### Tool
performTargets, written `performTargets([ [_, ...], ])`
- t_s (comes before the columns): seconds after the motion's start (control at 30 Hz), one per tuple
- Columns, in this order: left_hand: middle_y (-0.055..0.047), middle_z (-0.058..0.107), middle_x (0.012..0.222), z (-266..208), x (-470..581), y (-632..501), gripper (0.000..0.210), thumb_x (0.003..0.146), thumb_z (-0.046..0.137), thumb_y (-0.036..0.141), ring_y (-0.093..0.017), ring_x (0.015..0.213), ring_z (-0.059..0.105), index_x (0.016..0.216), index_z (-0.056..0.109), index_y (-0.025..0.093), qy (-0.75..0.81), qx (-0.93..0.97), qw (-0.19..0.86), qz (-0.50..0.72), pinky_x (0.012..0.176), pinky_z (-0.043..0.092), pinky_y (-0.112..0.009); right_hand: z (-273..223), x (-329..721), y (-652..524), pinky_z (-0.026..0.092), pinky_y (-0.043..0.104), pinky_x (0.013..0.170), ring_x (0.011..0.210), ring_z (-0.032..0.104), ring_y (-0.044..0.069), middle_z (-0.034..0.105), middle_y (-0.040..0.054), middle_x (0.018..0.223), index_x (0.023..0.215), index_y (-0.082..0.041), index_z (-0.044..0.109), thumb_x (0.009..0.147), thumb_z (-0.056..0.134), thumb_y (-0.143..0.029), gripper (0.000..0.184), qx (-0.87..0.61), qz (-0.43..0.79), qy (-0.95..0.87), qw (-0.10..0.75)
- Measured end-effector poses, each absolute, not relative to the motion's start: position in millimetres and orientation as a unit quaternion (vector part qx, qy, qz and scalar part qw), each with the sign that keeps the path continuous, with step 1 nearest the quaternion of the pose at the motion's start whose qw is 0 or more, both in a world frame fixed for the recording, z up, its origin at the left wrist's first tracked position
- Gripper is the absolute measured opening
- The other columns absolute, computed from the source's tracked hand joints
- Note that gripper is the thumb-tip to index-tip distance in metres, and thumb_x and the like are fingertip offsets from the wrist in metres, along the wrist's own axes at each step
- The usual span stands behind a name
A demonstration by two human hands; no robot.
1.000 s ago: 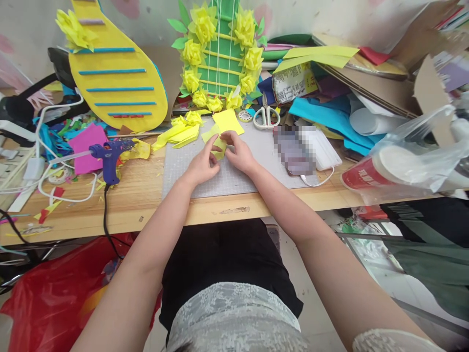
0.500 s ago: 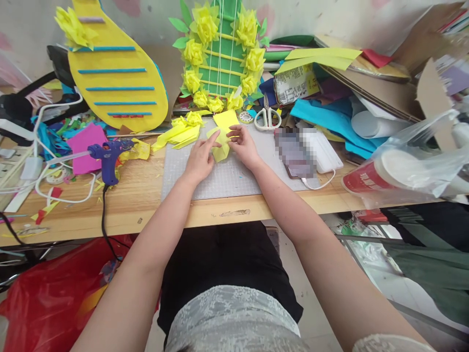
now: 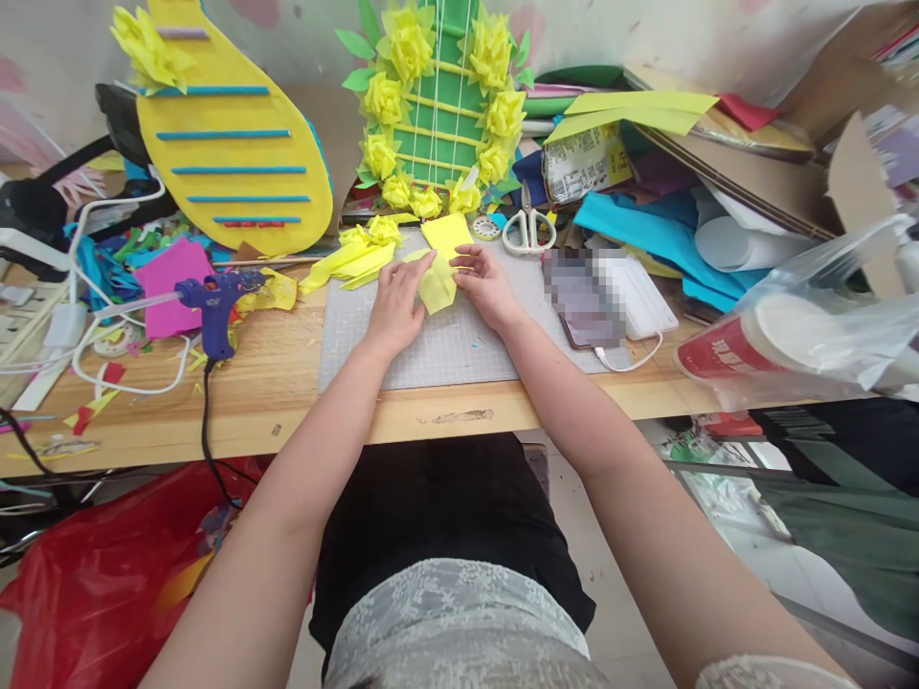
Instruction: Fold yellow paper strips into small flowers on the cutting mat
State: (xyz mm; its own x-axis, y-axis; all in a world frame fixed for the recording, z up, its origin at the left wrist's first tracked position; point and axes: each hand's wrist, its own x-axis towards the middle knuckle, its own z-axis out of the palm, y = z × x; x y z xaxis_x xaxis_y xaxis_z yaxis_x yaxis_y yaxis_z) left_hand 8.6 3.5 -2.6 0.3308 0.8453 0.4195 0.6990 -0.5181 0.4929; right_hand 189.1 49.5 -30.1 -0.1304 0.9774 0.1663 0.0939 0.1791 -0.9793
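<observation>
Between my hands is a thin pale yellow sheet of crepe paper (image 3: 439, 287), its sides bent, held over the grey cutting mat (image 3: 459, 349). My left hand (image 3: 397, 303) has its fingers closed at the sheet's left side. At the right edge, my right hand (image 3: 488, 287) pinches the paper between thumb and fingers. Just beyond lies a stack of yellow paper squares (image 3: 445, 233). Folded yellow paper pieces (image 3: 351, 266) and small yellow paper flowers (image 3: 380, 231) rest to the left of the stack.
White-handled scissors (image 3: 529, 230) lie behind my right hand. A phone (image 3: 585, 297) and a white power bank (image 3: 638, 297) sit to the right, near a bagged red cup (image 3: 725, 346). On the left is a blue glue gun (image 3: 217, 306). Yellow (image 3: 236, 172) and green (image 3: 437, 124) paper instruments stand behind.
My left index finger has drawn back from across the paper toward its left side. The sheet looks a little more open, and my right hand stays at its right edge.
</observation>
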Motion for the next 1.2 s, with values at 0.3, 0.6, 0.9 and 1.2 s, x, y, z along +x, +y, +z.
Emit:
performTargets([
  [0.3,-0.003,0.072,0.095,-3.3,6.5,7.2,0.052,0.077,0.053,0.005,-0.022,0.105,0.055,0.126,0.059,0.021,0.525,0.798,0.144,0.260,0.096,0.045,-0.037,-17.7,189.3,28.8,0.044,0.043,0.096,0.103,0.054,0.023,0.066,0.0058,0.103,0.108,-0.023,0.054,0.070,0.050,-0.015,0.040,-0.478,0.236,-0.764,0.363],
  [0.6,-0.003,0.072,0.095,-6.9,10.2,7.0,0.049,0.077,0.062,0.016,-0.021,0.102,0.057,0.125,0.056,0.021,0.545,0.755,0.189,0.311,0.097,0.043,-0.037,-23.2,183.4,27.8,0.043,0.039,0.090,0.097,0.054,0.023,0.065,0.0078,0.103,0.110,-0.019,0.055,0.071,0.047,-0.010,0.041,-0.489,0.183,-0.795,0.308],
  [0.9,-0.002,0.071,0.085,-10.0,19.5,14.3,0.042,0.076,0.064,0.019,-0.019,0.086,0.059,0.118,0.060,0.020,0.585,0.718,0.208,0.315,0.091,0.045,-0.038,-17.0,182.3,20.7,0.042,0.036,0.085,0.088,0.054,0.021,0.066,0.0042,0.089,0.102,-0.020,0.056,0.073,0.045,-0.007,0.034,-0.480,0.204,-0.797,0.304],
  [1.2,-0.001,0.070,0.083,-15.3,21.2,16.5,0.041,0.073,0.063,0.015,-0.017,0.082,0.060,0.114,0.058,0.019,0.600,0.693,0.214,0.337,0.087,0.046,-0.037,-17.0,177.4,19.9,0.041,0.036,0.082,0.083,0.054,0.020,0.066,0.0019,0.083,0.098,-0.023,0.056,0.076,0.057,-0.018,0.022,-0.511,0.227,-0.769,0.311],
])
